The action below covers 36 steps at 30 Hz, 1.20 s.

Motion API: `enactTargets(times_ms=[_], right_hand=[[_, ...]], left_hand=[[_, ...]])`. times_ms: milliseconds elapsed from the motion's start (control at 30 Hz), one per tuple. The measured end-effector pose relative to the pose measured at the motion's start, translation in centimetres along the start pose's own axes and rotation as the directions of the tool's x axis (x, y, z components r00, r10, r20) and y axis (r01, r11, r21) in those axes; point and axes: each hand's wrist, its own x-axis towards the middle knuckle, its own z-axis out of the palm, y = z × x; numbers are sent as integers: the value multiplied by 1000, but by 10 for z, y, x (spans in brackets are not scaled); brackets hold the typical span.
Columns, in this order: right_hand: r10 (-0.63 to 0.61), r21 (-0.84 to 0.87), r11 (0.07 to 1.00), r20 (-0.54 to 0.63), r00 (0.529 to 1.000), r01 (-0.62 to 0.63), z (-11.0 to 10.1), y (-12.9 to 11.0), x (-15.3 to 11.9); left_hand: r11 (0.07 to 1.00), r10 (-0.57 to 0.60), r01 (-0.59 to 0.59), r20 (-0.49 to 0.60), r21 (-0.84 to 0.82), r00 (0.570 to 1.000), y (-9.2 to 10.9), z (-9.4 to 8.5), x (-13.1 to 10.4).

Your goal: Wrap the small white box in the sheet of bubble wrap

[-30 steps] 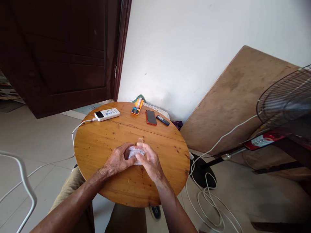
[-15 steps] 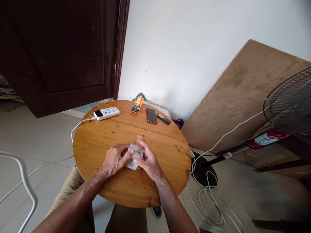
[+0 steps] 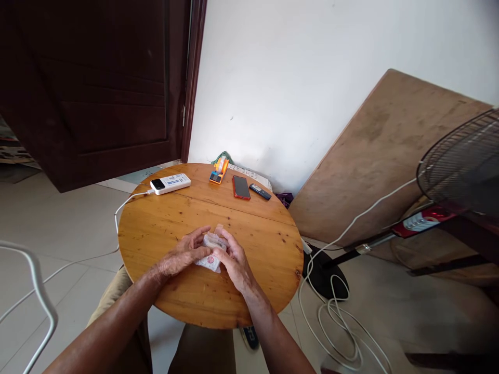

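Observation:
A small whitish, see-through plastic packet (image 3: 211, 262) with a reddish mark lies close to the tabletop between my hands. My left hand (image 3: 186, 254) holds it from the left, thumb laid across its top. On the right, my right hand (image 3: 234, 259) grips its other side with the thumb over it and fingers curled round the far edge. A short piece of clear tape (image 3: 219, 227) shows just beyond my right fingertips; whether it sticks to the packet or a finger I cannot tell. The packet's sides are partly hidden by my fingers.
On the round wooden table (image 3: 156, 223) stand a white device (image 3: 171, 183) with a cable, an orange tape dispenser (image 3: 219, 170), a red-edged phone (image 3: 241, 187) and a dark, narrow handheld device (image 3: 260, 191). A fan (image 3: 463, 161) and loose cable (image 3: 351, 332) are at the right.
My left thumb has slid down over the packet and its fingers have spread a little. The packet's near part looks flatter, with the reddish mark more exposed. The view has shifted slightly.

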Motion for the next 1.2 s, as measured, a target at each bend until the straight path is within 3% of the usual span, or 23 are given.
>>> enactTargets(times_ms=[133,267,433,633,833,1033,1200], right_hand=[[-26,-25,999,-46,999,25,1,-1,0],[-10,56,998,-47,999,12,1,-3,3],[9,111,994,-170,985,10,1,-3,17],[2,93,996,-200,980,17,6,-8,28],[47,138,990,-312,949,-3,8,-10,29],[-6,75,997,-305,952,30,10,-14,27],[-59,-48,998,-223,973,50,9,-19,23]], left_hand=[[999,0,-1,-30,-34,1000,1,1,1],[1000,5,-6,-25,-25,1000,2,2,1],[1000,6,-6,-6,-21,1000,0,1,2],[999,19,-19,14,-30,1000,3,2,1],[994,63,-62,15,-87,998,4,5,2],[990,80,-82,-22,-119,997,1,4,5],[994,83,-87,-67,-61,994,0,5,5]])
